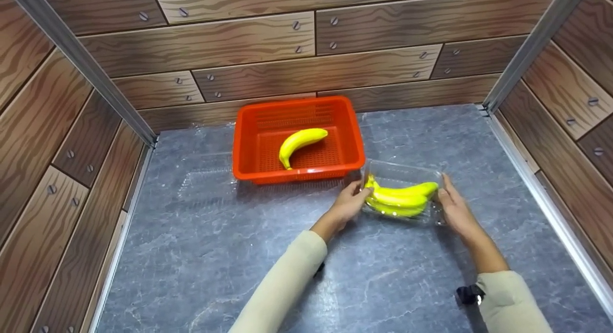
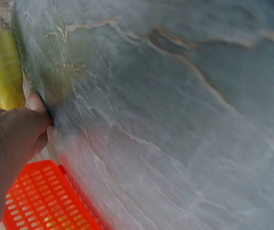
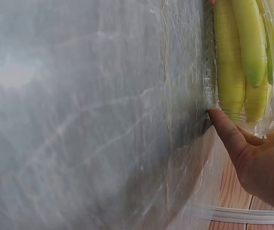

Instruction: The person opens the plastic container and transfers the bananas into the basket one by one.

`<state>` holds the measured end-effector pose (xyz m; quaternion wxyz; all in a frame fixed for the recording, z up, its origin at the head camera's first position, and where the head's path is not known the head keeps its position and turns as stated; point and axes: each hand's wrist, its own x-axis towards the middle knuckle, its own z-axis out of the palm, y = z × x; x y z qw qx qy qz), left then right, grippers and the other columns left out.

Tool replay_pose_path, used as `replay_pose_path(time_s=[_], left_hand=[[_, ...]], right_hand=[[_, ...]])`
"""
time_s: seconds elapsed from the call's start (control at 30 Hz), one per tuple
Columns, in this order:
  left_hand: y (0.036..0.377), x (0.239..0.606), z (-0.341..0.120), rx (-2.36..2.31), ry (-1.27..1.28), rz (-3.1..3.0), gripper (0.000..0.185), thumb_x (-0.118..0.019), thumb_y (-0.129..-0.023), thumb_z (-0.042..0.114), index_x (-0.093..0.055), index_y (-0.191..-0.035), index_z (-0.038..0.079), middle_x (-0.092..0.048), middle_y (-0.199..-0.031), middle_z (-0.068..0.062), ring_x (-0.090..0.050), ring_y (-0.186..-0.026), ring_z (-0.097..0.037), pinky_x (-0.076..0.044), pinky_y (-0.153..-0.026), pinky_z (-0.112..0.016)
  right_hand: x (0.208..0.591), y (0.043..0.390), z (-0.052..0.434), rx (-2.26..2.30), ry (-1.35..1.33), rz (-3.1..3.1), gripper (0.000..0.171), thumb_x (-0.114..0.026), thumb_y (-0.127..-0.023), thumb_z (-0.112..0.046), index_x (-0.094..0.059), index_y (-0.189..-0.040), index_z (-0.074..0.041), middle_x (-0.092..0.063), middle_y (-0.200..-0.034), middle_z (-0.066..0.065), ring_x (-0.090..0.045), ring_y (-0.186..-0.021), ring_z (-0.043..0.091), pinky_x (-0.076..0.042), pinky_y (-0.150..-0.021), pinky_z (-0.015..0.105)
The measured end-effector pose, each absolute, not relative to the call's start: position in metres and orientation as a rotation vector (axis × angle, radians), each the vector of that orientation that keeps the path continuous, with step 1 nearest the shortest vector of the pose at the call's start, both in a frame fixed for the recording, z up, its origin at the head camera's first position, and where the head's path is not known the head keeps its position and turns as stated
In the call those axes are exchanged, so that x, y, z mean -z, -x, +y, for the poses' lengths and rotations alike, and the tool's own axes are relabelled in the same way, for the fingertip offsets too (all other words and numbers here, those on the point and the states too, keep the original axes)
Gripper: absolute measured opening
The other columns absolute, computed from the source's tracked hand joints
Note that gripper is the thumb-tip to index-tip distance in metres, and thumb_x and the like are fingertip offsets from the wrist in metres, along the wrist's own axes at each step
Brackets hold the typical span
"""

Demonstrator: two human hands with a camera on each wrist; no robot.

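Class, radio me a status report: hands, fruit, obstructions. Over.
Left hand and right hand grip clear container at opposite ends. Bananas inside. Red basket close beside left hand, might snag.

Head view bright, fairly even, mostly sharp; pale glare on the counter (image 1: 191, 256) toward its front edge, white glints on the clear container (image 1: 402, 175), soft shadow under the red basket (image 1: 330, 171). Wrist views duller, hazy; right wrist smeary.
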<state>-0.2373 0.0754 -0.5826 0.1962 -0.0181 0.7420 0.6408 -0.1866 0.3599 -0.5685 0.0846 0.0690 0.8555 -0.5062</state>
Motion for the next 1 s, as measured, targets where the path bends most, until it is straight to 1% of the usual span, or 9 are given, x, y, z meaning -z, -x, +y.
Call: replay_pose_path(time_s=[0.13, 0.2, 0.4, 0.5, 0.57, 0.7, 0.83, 1.0], left_hand=[[0.230, 0.583, 0.070, -1.813, 0.066, 2.025, 0.054, -0.066, -0.101, 0.039, -0.060, -0.148, 0.015, -0.067, -0.144, -0.009, -0.065, -0.119, -0.017, -0.057, -0.101, -0.034], [0.227, 0.583, 0.066, -1.824, 0.068, 2.009, 0.051, -0.067, -0.100, 0.038, -0.061, -0.146, 0.015, -0.067, -0.142, -0.009, -0.064, -0.117, -0.017, -0.058, -0.098, -0.033], [0.216, 0.582, 0.055, -1.815, 0.038, 2.018, 0.049, -0.066, -0.100, 0.036, -0.061, -0.143, 0.013, -0.068, -0.137, -0.011, -0.065, -0.118, -0.019, -0.056, -0.098, -0.033], [0.210, 0.581, 0.049, -1.805, 0.039, 2.023, 0.049, -0.066, -0.101, 0.035, -0.060, -0.144, 0.012, -0.068, -0.133, -0.010, -0.064, -0.112, -0.017, -0.057, -0.093, -0.032], [0.206, 0.581, 0.046, -1.809, 0.048, 2.003, 0.049, -0.066, -0.101, 0.034, -0.059, -0.144, 0.012, -0.068, -0.131, -0.010, -0.063, -0.107, -0.017, -0.057, -0.089, -0.031], [0.200, 0.581, 0.038, -1.821, 0.044, 1.956, 0.049, -0.067, -0.100, 0.032, -0.058, -0.143, 0.010, -0.067, -0.131, -0.012, -0.064, -0.103, -0.017, -0.059, -0.087, -0.031], [0.193, 0.582, 0.028, -1.831, 0.050, 1.932, 0.050, -0.067, -0.100, 0.030, -0.057, -0.142, 0.006, -0.066, -0.130, -0.015, -0.064, -0.102, -0.017, -0.061, -0.088, -0.031], [0.183, 0.582, 0.014, -1.838, 0.063, 1.925, 0.053, -0.068, -0.100, 0.028, -0.055, -0.145, 0.003, -0.065, -0.130, -0.016, -0.063, -0.102, -0.017, -0.058, -0.086, -0.029]], right_hand=[[0.570, 0.182, 0.357, 1.501, -0.217, 2.550, 0.066, -0.027, -0.117, -0.035, 0.004, -0.172, -0.017, 0.008, -0.179, 0.019, 0.006, -0.166, 0.050, 0.001, -0.134, 0.068], [0.571, 0.181, 0.355, 1.497, -0.216, 2.551, 0.066, -0.028, -0.117, -0.037, 0.003, -0.172, -0.018, 0.007, -0.179, 0.019, 0.004, -0.165, 0.051, 0.001, -0.134, 0.069], [0.573, 0.177, 0.347, 1.555, -0.157, 2.541, 0.065, -0.029, -0.118, -0.032, 0.001, -0.173, -0.016, 0.003, -0.179, 0.021, 0.002, -0.166, 0.051, 0.000, -0.134, 0.068], [0.574, 0.175, 0.344, 1.574, -0.126, 2.539, 0.065, -0.030, -0.118, -0.030, 0.000, -0.173, -0.015, 0.001, -0.179, 0.022, 0.001, -0.166, 0.051, -0.001, -0.134, 0.068], [0.574, 0.173, 0.341, 1.547, -0.121, 2.556, 0.065, -0.030, -0.118, -0.031, 0.000, -0.173, -0.015, -0.001, -0.179, 0.023, -0.002, -0.165, 0.052, -0.002, -0.133, 0.070], [0.572, 0.168, 0.336, 1.514, -0.109, 2.580, 0.064, -0.031, -0.118, -0.032, -0.003, -0.173, -0.015, -0.002, -0.179, 0.023, -0.005, -0.164, 0.054, -0.004, -0.132, 0.073], [0.573, 0.166, 0.329, 1.544, -0.069, 2.571, 0.064, -0.033, -0.117, -0.032, -0.006, -0.173, -0.014, -0.003, -0.179, 0.022, -0.009, -0.164, 0.055, -0.006, -0.132, 0.072], [0.576, 0.162, 0.317, 1.584, -0.038, 2.553, 0.063, -0.034, -0.117, -0.031, -0.008, -0.173, -0.014, -0.007, -0.178, 0.023, -0.015, -0.162, 0.057, -0.008, -0.132, 0.072]])
